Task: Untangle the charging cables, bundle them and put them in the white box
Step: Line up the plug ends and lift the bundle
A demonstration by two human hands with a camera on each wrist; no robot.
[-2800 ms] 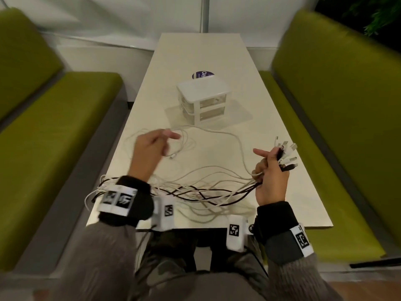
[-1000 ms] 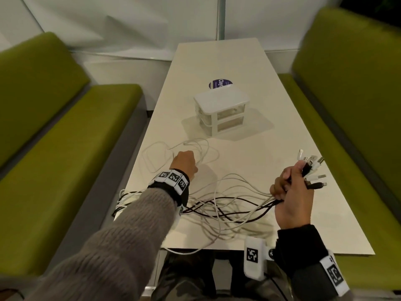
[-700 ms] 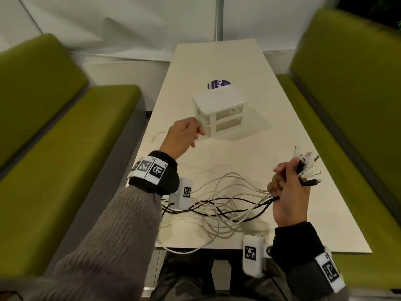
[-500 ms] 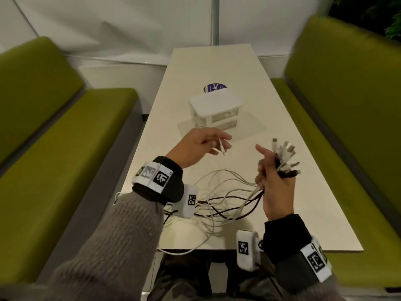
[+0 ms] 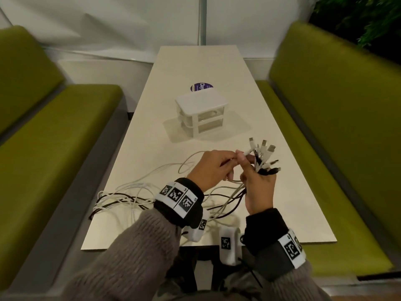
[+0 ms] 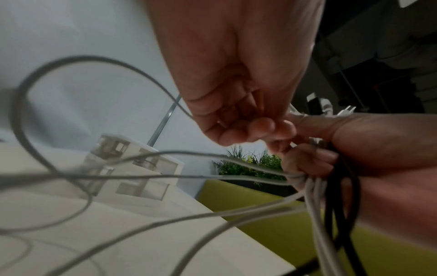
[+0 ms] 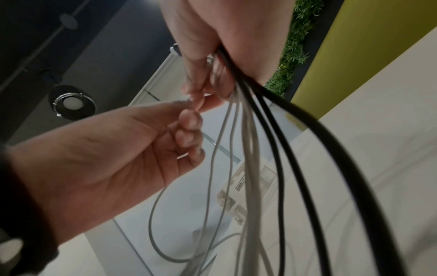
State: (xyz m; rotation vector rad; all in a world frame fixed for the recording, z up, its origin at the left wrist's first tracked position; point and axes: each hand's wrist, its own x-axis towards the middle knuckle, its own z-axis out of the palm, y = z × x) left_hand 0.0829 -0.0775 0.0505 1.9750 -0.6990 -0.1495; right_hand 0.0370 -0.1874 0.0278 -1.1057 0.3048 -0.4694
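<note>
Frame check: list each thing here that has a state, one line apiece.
white box: drawers shut, standing on the table, untouched.
charging cables: loose and tangled, not bundled, trailing over the table's near edge.
plug ends: gathered, fanned above the right hand.
right hand: grips the gathered cables.
left hand: pinches a white cable end at the bunch.
</note>
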